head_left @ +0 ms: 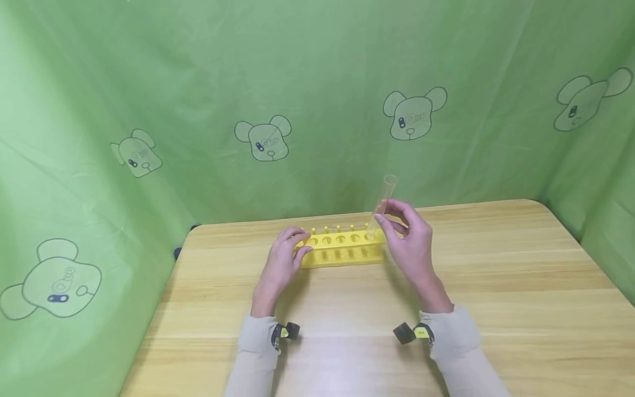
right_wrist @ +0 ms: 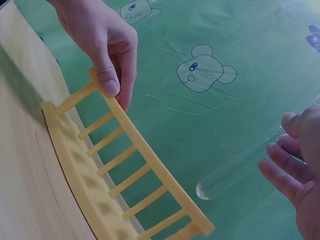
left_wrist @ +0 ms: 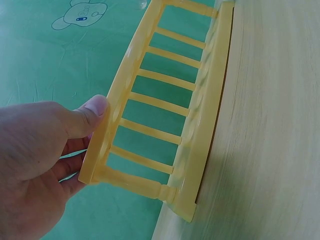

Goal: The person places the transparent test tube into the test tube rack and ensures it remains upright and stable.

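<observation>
Five bear faces point(head_left: 410, 124), lettering point(head_left: 65, 280) unclear, fingers point(head_left: 404, 209) pinching tube point(head_left: 386, 192), yellow rack point(head_left: 342, 247)

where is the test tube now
In the head view, the test tube slants in the right hand, above the right end of the yellow rack.
</observation>
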Tool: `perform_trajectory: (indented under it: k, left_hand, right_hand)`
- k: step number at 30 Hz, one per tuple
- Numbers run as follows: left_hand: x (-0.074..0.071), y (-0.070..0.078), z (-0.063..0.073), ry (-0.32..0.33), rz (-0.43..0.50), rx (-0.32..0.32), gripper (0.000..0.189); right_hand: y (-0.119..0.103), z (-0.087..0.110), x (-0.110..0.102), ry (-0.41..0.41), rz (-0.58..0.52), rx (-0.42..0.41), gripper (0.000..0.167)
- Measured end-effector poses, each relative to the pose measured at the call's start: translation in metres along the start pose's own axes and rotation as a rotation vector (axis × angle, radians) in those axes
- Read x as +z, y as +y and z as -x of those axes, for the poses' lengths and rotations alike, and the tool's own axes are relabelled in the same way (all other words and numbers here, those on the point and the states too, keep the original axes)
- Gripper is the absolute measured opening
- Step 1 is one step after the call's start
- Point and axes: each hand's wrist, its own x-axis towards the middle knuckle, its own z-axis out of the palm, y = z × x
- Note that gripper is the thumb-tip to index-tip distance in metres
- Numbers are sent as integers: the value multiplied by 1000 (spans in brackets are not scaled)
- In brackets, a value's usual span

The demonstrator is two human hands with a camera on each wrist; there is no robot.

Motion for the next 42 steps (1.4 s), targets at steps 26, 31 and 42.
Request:
perform_trajectory:
  k: [26, 31, 42]
  left_hand:
    - [2, -3, -1, 10, 14, 10, 36]
    - [3, -4, -1, 8, 18, 4, 37]
    - [4, -6, -1, 20, 27, 14, 36]
  right_hand:
    - [-32, 1, 7, -29, 62, -13, 30]
    - [-29, 2, 7, -32, 66, -22, 30]
    - [-26, 3, 8, -44, 65, -28, 30]
